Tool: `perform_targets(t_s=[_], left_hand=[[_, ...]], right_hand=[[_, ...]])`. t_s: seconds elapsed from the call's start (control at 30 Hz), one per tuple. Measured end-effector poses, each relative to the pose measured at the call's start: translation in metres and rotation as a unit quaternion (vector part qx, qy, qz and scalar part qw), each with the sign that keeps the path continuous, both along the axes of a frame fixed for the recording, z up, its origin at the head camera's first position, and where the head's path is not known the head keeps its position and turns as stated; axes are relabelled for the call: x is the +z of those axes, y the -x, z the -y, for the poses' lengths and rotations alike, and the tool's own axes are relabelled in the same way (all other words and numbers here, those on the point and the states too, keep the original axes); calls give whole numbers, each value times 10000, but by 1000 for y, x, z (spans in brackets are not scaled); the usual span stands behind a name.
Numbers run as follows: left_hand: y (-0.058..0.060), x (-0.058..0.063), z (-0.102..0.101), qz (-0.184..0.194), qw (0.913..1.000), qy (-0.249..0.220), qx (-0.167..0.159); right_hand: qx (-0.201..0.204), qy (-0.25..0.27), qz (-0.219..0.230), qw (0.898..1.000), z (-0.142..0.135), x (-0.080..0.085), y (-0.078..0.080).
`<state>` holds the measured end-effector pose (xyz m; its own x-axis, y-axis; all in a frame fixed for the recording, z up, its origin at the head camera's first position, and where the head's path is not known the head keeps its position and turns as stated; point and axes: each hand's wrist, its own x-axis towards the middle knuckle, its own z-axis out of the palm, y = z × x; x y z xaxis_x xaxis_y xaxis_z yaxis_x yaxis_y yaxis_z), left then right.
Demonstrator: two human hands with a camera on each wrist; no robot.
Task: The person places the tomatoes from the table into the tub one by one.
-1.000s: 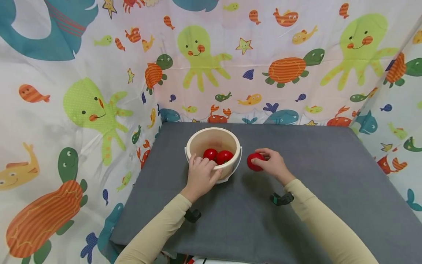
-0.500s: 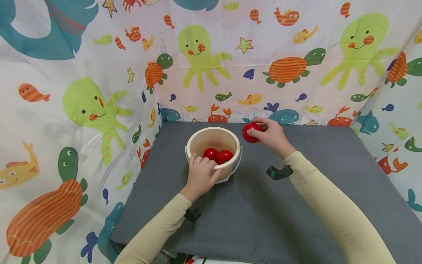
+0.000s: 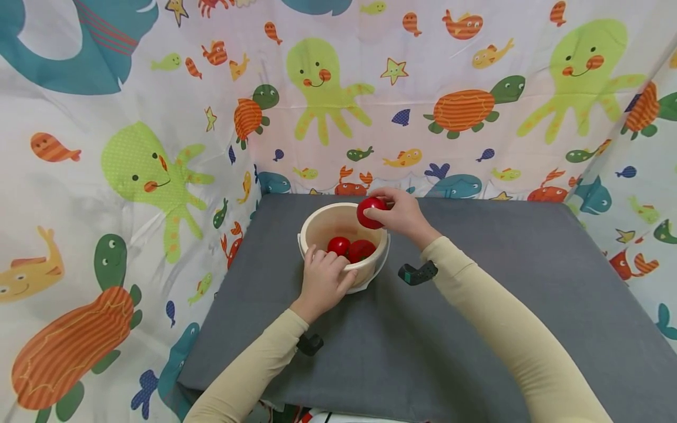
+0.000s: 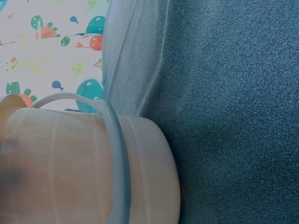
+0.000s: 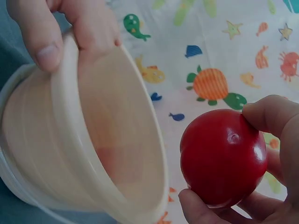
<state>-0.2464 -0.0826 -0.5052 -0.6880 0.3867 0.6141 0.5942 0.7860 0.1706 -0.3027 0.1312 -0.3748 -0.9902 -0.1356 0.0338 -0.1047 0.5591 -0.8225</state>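
A cream bucket [image 3: 365, 272] with a white handle stands on the grey-covered table, with two red tomatoes [image 3: 362, 251] inside it. My left hand [image 3: 321, 282] grips the bucket's near rim; the right wrist view shows its thumb outside the wall and its fingers over the inside. Between thumb and fingers of my right hand [image 3: 401, 216] is a third shiny red tomato [image 5: 224, 157]. That tomato is above the bucket's far right rim. In the left wrist view the bucket wall [image 4: 70, 158] and its handle [image 4: 120, 158] fill the lower left, and the left hand is out of sight.
The grey cloth [image 3: 508, 282] covers the table around the bucket. A white curtain [image 3: 359, 88] printed with sea animals hangs behind the table and along both sides. The table's front edge lies below the forearms.
My right hand has lifted the tomato from right of the bucket, then carried it left over the bucket's rim. The left hand and the bucket stay in place.
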Motion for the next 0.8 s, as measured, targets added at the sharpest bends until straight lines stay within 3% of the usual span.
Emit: perform_targets(t_s=[0.33,0.8], left_hand=[[-2,3,-1,-9,10000,1,-47],[0,2,1,-27,10000,-21,-54]], right_hand=[[138,-350,63,9993,19,-18,-6],[137,-507,48,9986,23,-26,-6]])
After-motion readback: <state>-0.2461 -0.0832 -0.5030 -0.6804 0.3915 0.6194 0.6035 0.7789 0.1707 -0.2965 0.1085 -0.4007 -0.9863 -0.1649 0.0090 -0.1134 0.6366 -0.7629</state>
